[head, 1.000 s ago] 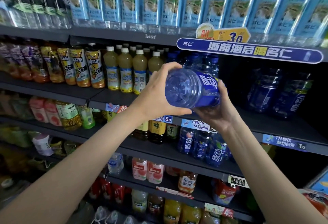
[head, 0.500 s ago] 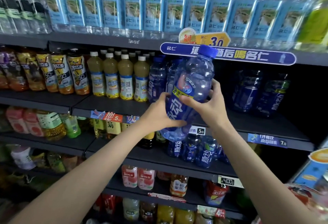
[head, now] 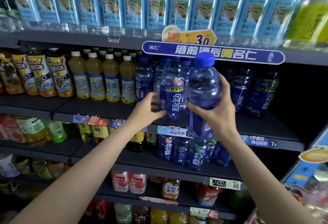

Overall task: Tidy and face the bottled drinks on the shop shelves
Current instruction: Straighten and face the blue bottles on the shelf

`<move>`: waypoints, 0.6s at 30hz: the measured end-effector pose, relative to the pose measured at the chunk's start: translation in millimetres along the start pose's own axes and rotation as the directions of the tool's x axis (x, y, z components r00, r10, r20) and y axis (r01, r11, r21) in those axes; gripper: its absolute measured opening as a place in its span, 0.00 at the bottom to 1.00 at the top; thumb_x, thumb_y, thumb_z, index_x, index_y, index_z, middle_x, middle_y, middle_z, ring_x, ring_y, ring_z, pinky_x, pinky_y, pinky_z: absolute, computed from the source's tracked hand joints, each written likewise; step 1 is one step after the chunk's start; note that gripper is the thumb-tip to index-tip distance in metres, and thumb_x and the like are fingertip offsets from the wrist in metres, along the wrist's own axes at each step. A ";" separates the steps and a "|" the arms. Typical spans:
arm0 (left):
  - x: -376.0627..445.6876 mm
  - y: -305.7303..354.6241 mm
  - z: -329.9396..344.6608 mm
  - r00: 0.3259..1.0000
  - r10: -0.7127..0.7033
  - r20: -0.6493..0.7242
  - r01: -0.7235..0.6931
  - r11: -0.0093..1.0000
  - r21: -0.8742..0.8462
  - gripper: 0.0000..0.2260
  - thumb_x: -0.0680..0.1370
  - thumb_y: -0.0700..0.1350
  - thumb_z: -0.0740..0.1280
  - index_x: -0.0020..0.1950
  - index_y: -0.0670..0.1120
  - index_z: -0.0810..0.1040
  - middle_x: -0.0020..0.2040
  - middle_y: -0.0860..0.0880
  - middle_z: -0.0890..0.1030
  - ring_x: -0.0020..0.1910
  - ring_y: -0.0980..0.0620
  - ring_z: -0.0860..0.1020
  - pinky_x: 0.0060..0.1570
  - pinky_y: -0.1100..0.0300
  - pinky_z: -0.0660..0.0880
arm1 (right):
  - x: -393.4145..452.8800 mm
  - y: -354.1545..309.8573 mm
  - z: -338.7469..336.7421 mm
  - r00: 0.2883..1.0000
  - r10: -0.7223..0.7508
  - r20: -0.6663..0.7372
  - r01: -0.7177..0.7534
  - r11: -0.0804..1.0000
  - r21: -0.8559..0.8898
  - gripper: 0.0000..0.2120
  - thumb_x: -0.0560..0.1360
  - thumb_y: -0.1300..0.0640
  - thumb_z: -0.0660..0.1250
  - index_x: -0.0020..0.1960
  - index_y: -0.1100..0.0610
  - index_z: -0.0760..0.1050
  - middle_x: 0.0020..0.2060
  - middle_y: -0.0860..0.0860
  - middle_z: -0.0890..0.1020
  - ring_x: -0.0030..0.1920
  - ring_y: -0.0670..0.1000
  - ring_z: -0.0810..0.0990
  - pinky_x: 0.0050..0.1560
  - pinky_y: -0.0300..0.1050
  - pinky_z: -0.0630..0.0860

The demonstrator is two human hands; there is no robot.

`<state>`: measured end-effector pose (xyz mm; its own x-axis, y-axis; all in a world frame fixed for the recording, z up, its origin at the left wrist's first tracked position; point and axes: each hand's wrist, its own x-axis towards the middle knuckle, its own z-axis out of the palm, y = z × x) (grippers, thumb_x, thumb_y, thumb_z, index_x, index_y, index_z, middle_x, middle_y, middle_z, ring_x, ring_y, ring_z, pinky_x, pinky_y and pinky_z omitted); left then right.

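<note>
Our right hand (head: 217,113) wraps curled fingers around the upright blue-capped bottle (head: 203,89); our left hand (head: 149,109) grips the neighbouring blue bottle (head: 173,90) on the shelf (head: 106,107).

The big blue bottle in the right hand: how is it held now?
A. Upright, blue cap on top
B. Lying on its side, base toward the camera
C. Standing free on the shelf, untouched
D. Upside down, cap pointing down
A: the right hand grips the big blue bottle upright, its blue cap topmost, in front of the shelf.
</note>
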<state>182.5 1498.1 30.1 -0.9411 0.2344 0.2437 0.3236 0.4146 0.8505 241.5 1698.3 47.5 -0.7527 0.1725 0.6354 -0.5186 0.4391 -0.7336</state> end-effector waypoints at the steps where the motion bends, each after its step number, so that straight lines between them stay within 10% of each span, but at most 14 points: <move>1: 3.9 -2.4 -1.2 0.998 -0.016 -0.057 0.017 1.000 0.022 0.25 0.73 0.41 0.72 0.66 0.44 0.65 0.58 0.49 0.74 0.57 0.51 0.76 0.56 0.57 0.73 | 3.8 7.9 -5.7 0.999 0.023 -0.036 -0.023 1.000 -0.015 0.46 0.61 0.58 0.81 0.72 0.49 0.60 0.57 0.32 0.71 0.53 0.30 0.74 0.53 0.22 0.69; 9: 51.3 -2.4 23.7 0.982 -0.076 -0.175 0.093 0.991 0.092 0.36 0.70 0.47 0.74 0.71 0.43 0.58 0.68 0.45 0.68 0.66 0.47 0.69 0.60 0.59 0.65 | 46.5 63.5 -17.5 0.942 0.253 -0.220 -0.265 0.964 -0.027 0.47 0.63 0.53 0.80 0.74 0.52 0.57 0.68 0.52 0.71 0.65 0.52 0.71 0.63 0.42 0.68; 18: 77.6 -6.0 47.4 0.966 -0.133 -0.220 0.144 0.989 0.035 0.37 0.71 0.47 0.74 0.72 0.43 0.57 0.69 0.47 0.70 0.66 0.47 0.70 0.59 0.59 0.66 | 107.8 121.6 -4.0 0.944 0.319 -0.080 -0.324 0.943 -0.069 0.51 0.65 0.53 0.78 0.76 0.55 0.48 0.71 0.54 0.66 0.70 0.54 0.67 0.69 0.51 0.66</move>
<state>112.3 1555.5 21.8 -0.9741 -0.0216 0.2252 0.1882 0.4749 0.8597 98.9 1773.8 27.8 -0.8437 0.3736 0.3854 -0.2170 0.4192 -0.8816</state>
